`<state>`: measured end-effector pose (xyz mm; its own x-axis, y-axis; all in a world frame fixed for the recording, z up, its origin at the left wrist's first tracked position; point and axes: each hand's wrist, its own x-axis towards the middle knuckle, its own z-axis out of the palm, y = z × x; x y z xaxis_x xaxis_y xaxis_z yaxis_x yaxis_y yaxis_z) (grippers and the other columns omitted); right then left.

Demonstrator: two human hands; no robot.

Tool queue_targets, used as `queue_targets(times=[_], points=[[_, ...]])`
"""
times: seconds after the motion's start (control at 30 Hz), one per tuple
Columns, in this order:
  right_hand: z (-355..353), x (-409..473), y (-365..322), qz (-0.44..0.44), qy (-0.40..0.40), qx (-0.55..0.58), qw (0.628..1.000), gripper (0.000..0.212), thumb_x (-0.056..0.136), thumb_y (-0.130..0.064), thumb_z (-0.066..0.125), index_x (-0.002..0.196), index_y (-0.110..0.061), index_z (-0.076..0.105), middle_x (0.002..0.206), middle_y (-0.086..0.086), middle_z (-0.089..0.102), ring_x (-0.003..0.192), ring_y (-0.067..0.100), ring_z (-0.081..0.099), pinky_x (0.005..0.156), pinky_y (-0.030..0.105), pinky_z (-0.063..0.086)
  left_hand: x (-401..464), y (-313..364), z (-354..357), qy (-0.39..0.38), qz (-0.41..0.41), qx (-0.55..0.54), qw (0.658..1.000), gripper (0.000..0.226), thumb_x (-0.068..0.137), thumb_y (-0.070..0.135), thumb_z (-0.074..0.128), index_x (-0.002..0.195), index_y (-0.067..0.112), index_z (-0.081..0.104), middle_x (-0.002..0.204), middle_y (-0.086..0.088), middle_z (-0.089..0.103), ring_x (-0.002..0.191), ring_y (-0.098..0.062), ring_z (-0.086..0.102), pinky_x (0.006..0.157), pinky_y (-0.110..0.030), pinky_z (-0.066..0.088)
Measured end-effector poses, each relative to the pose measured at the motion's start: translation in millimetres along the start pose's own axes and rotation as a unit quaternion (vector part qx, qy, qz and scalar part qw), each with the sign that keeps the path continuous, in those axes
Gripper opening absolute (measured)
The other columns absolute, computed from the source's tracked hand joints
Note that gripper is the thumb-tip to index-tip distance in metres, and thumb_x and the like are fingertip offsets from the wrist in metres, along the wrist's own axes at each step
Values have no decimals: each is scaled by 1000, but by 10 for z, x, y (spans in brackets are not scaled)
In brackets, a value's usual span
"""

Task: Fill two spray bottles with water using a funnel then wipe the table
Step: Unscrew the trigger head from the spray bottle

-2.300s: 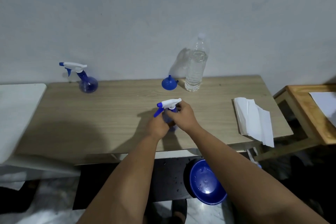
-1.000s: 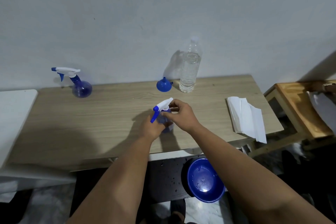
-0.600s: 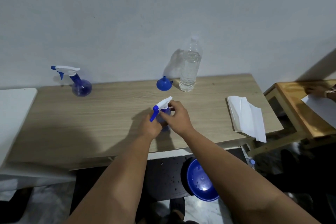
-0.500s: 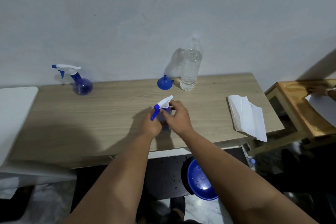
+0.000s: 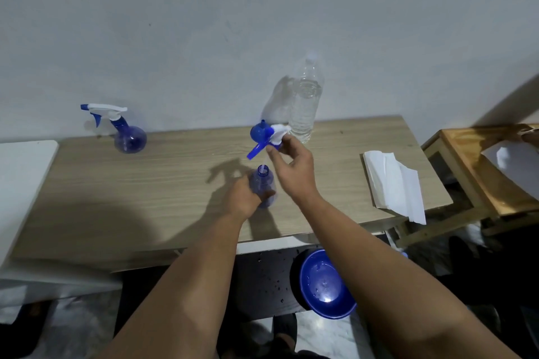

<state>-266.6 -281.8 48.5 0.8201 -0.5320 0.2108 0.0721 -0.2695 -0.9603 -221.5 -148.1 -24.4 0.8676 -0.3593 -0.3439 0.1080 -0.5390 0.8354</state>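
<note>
Head view: left hand [image 5: 243,198] wraps its fingers round the body of a small blue spray bottle [image 5: 264,183] standing near the front middle of the wooden counter [image 5: 163,183], the bottle's neck open at the top. Right hand [image 5: 293,167] is raised just above and behind the bottle, pinching the white and blue trigger head [image 5: 269,140] between thumb and fingertips; a thin dip tube runs from the head down into the open neck. Behind the trigger head a blue funnel [image 5: 258,131] sits mouth down on the counter near the wall, and just to its right stands a clear plastic water bottle [image 5: 306,102], upright and partly full. A second spray bottle [image 5: 125,131] with its trigger head in place stands at the far left back of the counter. Folded white paper towels [image 5: 393,183] lie at the counter's right end, overhanging the front edge. Below the counter, a blue basin [image 5: 323,285] leans tilted on the floor.
</note>
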Motion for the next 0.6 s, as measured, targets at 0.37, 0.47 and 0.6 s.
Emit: queue_targets(times=[0.37,0.47,0.6], points=[[-835,250,356,134,223,45,965,28,92,-14,67,80,8,53,70,22,49,71,21,52,69,27,49,-48,26,-14,-3,31,-15,999,49,72,27,89,115,24,66,100,10,74,92,-9,70,82,-27,51],[-924,40,616,184,129,-89,970,27,89,-19,68,72,-3,55,64,15,52,63,13,45,63,31,37,-58,35,-19,-3,37,-15,999,50,73,25,88,117,23,65,101,11,73,92,-6,69,79,-22,48],[-916,-177,883,253,-29,-226,940,21,89,-31,73,79,-13,73,70,2,68,68,19,60,67,33,47,-78,41,-34,-2,37,0,999,51,74,29,88,119,25,65,103,11,73,93,-6,68,79,-22,47]])
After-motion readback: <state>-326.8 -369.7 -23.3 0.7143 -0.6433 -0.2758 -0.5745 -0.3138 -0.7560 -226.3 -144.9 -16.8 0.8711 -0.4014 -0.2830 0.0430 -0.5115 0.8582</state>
